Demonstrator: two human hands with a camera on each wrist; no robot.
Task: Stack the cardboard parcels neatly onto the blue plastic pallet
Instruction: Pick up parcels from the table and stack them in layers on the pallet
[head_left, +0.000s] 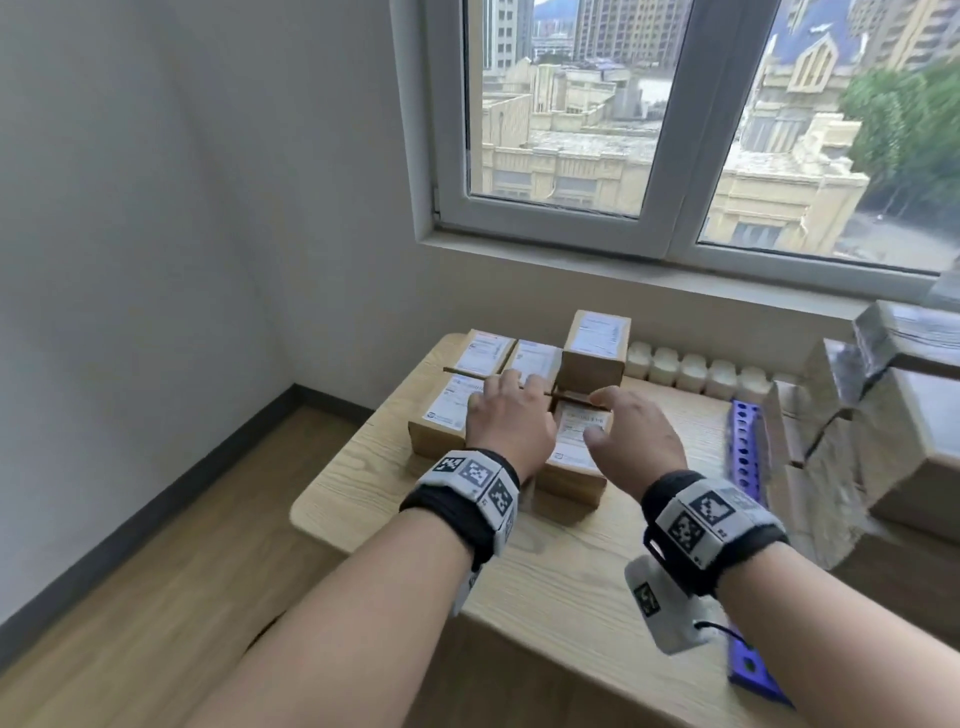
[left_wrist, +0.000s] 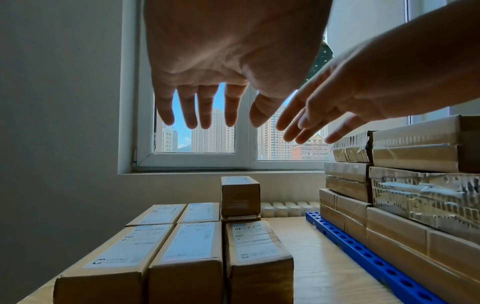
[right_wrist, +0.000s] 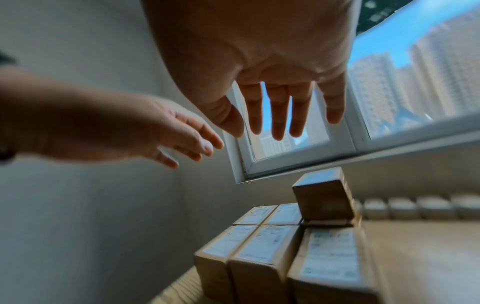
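Several cardboard parcels (head_left: 447, 410) with white labels lie side by side on the left part of the wooden table (head_left: 519, 561). A taller parcel (head_left: 597, 348) stands at the back right of that group. My left hand (head_left: 511, 410) hovers over the middle parcels (left_wrist: 189, 246), fingers straight and spread, holding nothing. My right hand (head_left: 605, 418) hovers over the rightmost near parcel (left_wrist: 255, 244), also empty with fingers extended. The blue pallet (head_left: 745, 447) lies to the right and carries stacked taped parcels (head_left: 883, 415). The pallet's perforated edge (left_wrist: 363, 253) runs beside that stack (left_wrist: 415, 185).
A white radiator (head_left: 696, 371) runs behind the table under the window sill (head_left: 675, 280). A wall corner stands to the left. Bare tabletop (left_wrist: 311, 257) separates the loose parcels from the pallet. The table's near left corner (head_left: 306, 514) is rounded.
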